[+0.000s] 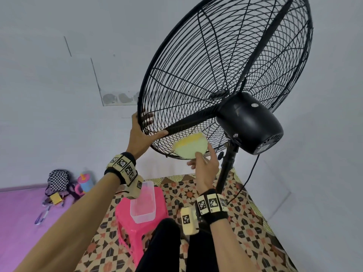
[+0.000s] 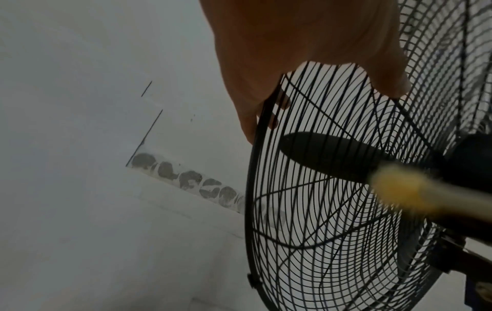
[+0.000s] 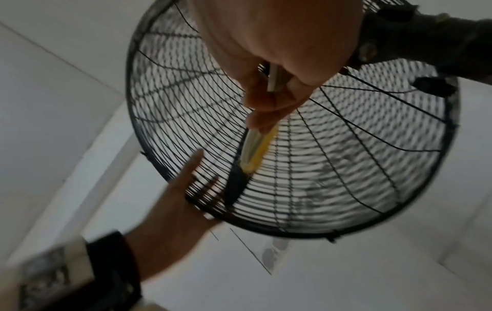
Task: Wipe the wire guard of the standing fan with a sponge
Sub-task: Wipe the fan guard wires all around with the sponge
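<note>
Left hand (image 1: 140,134) grips guard (image 1: 196,75) rim at lower left, steadying it. Right hand (image 1: 206,165) pinches sponge (image 1: 189,147) against the guard's lower rear wires. Wiping underway; how much is done, can't tell.

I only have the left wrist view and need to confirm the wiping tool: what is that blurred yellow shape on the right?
Observer: It's the sponge, yellow and pale green, lying against the lower part of the wire guard.
Operator: What holds it?
Observer: The right hand pinches its lower edge.
Operator: Anything under the fan?
Observer: A clear tub sits on a pink stool.
</note>
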### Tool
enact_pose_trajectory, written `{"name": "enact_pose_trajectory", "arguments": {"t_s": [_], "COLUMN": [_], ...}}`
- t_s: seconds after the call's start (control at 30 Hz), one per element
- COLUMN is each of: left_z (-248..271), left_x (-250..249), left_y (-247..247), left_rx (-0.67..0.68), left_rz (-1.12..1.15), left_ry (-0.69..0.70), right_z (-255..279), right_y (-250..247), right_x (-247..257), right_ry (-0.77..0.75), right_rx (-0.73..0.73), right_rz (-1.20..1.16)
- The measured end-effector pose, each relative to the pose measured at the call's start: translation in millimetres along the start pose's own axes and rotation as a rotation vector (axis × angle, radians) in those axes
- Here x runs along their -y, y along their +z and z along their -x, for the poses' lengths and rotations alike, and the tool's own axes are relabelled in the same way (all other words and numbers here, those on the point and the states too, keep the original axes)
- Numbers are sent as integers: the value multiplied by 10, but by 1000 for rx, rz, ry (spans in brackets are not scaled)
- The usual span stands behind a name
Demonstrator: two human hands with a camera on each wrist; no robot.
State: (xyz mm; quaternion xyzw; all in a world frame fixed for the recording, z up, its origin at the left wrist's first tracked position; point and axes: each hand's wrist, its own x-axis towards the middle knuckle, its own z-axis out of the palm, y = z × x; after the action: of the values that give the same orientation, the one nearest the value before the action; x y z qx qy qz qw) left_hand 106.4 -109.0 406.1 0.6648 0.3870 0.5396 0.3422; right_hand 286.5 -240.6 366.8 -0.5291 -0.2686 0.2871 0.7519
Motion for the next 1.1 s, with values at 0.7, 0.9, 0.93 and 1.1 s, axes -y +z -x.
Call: {"name": "enact_pose_trajectory", "arguments": {"t_s": [0.7,0.9,0.93,1.1], "left_z": [44,57,57,70], "left_x": [128,144,147,133], "left_y": [49,58,56,42], "left_rx": [-15,-19,-22,-16], "left_rz": [15,4,3,-7], "left_ry": [-24,-14,-15,-10], "right_z": [-238,-255,-244,-240], "right_y": [-173,-85,-68,-206], "right_x": [31,232,213,35], "right_ry": [-3,-76,-76,-23], "right_rx": [64,69,67,57], "right_rz": [147,24,34,167]}}
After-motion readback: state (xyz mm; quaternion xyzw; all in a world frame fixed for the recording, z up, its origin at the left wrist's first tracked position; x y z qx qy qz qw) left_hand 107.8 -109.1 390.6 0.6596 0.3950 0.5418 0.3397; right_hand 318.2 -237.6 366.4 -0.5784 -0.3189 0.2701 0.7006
